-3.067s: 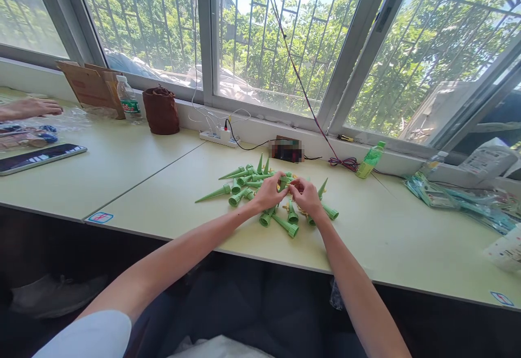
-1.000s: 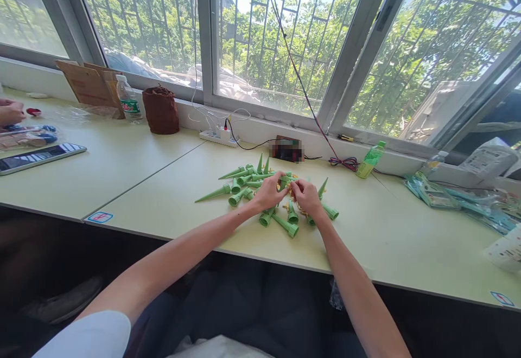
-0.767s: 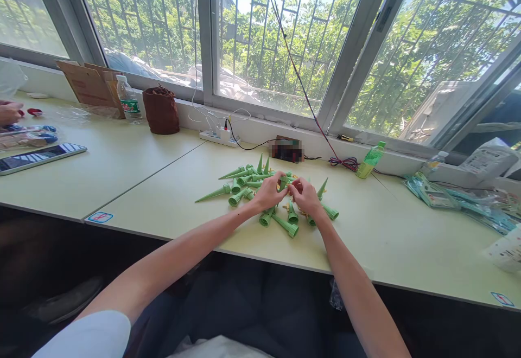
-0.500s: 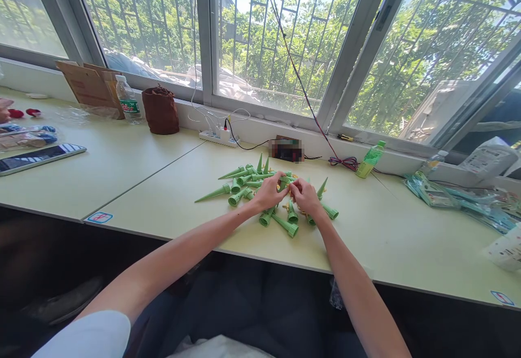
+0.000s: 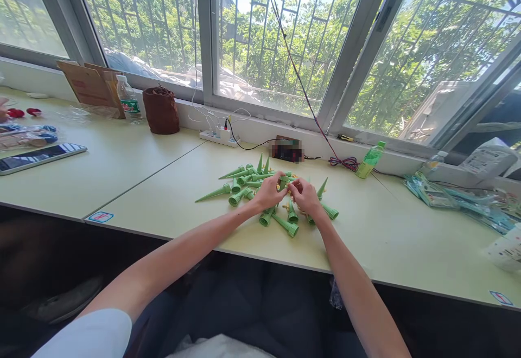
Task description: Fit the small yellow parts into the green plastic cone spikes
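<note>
Both hands meet over a pile of green plastic watering spikes on the table. My left hand (image 5: pixel 267 193) is closed round one green watering spike (image 5: pixel 282 183), whose lower part its fingers hide. Close against it, my right hand (image 5: pixel 306 195) pinches at a small yellow valve (image 5: pixel 288 185) on the side of that spike; the fingertips cover most of it. Around the hands lie several more spikes, such as a long one (image 5: pixel 214 192) to the left and one (image 5: pixel 285 224) in front, pointing various ways. Some carry yellow valves.
Behind the pile are a blurred-out dark device (image 5: pixel 287 149), a power strip (image 5: pixel 220 137) and a green bottle (image 5: pixel 370 160). A brown bag (image 5: pixel 160 110), a water bottle (image 5: pixel 128 100) and a tablet (image 5: pixel 40 157) are on the left. Plastic packets (image 5: pixel 435 192) lie right.
Almost nothing differs. Both hands stay on the same spike, with only a very slight shift of the right fingers at the valve.
</note>
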The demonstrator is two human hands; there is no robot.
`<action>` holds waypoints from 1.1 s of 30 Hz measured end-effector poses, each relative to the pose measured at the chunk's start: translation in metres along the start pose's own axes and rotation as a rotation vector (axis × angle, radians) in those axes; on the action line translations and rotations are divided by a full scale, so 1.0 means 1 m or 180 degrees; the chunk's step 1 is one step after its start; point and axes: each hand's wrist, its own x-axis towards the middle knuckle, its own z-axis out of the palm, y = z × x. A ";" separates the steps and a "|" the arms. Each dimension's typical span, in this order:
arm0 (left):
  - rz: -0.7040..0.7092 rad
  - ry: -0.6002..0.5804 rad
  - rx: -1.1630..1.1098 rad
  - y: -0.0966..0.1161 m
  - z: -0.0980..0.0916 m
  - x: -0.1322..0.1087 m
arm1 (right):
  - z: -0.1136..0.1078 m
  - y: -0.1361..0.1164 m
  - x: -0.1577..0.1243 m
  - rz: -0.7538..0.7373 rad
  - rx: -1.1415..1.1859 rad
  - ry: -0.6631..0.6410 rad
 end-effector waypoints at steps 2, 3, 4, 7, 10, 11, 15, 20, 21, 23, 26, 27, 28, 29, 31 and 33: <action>0.0004 -0.0013 -0.0002 -0.001 0.001 0.000 | 0.000 0.001 0.000 -0.0010 -0.0006 -0.0017; 0.0006 -0.0018 -0.0003 -0.001 0.001 0.000 | 0.000 0.001 0.000 -0.0018 -0.0010 -0.0028; 0.0010 -0.0022 -0.0006 -0.001 0.001 0.000 | 0.000 0.001 0.000 -0.0025 -0.0016 -0.0037; 0.0021 -0.0040 -0.0012 -0.002 0.001 0.000 | -0.002 0.000 -0.001 -0.0060 -0.0056 -0.0065; 0.0020 -0.0076 0.0000 -0.002 0.001 -0.001 | -0.003 -0.002 -0.002 -0.0097 -0.0127 -0.0090; 0.0020 -0.0083 0.0005 -0.002 0.000 -0.001 | -0.003 -0.002 -0.002 -0.0104 -0.0151 -0.0093; 0.0035 -0.0065 -0.0003 -0.002 0.000 0.000 | -0.003 -0.003 -0.002 -0.0088 -0.0163 -0.0087; 0.0019 0.0002 -0.0007 0.000 -0.001 0.000 | -0.002 -0.004 -0.002 -0.0040 -0.0035 -0.0052; 0.0019 0.0003 -0.0008 0.000 -0.001 0.000 | -0.002 -0.005 -0.002 -0.0040 -0.0022 -0.0059; 0.0025 0.0003 -0.0014 0.000 -0.001 0.000 | -0.002 -0.005 -0.002 -0.0055 -0.0010 -0.0077; 0.0031 -0.0010 -0.0007 -0.001 0.000 0.000 | -0.002 -0.004 -0.002 -0.0080 -0.0003 -0.0090; 0.0032 -0.0017 -0.0005 -0.001 0.000 0.000 | -0.002 -0.004 -0.002 -0.0087 -0.0003 -0.0096; 0.0030 -0.0021 -0.0005 -0.001 0.000 0.000 | -0.002 -0.004 -0.002 -0.0093 -0.0004 -0.0104; 0.0028 -0.0024 -0.0006 -0.002 0.000 0.000 | -0.002 -0.003 -0.002 -0.0095 -0.0006 -0.0114; 0.0024 -0.0028 -0.0012 -0.002 0.000 0.000 | -0.003 -0.003 -0.002 -0.0091 -0.0001 -0.0126; 0.0021 -0.0044 -0.0016 -0.001 0.000 -0.001 | -0.003 -0.002 -0.002 -0.0083 0.0022 -0.0136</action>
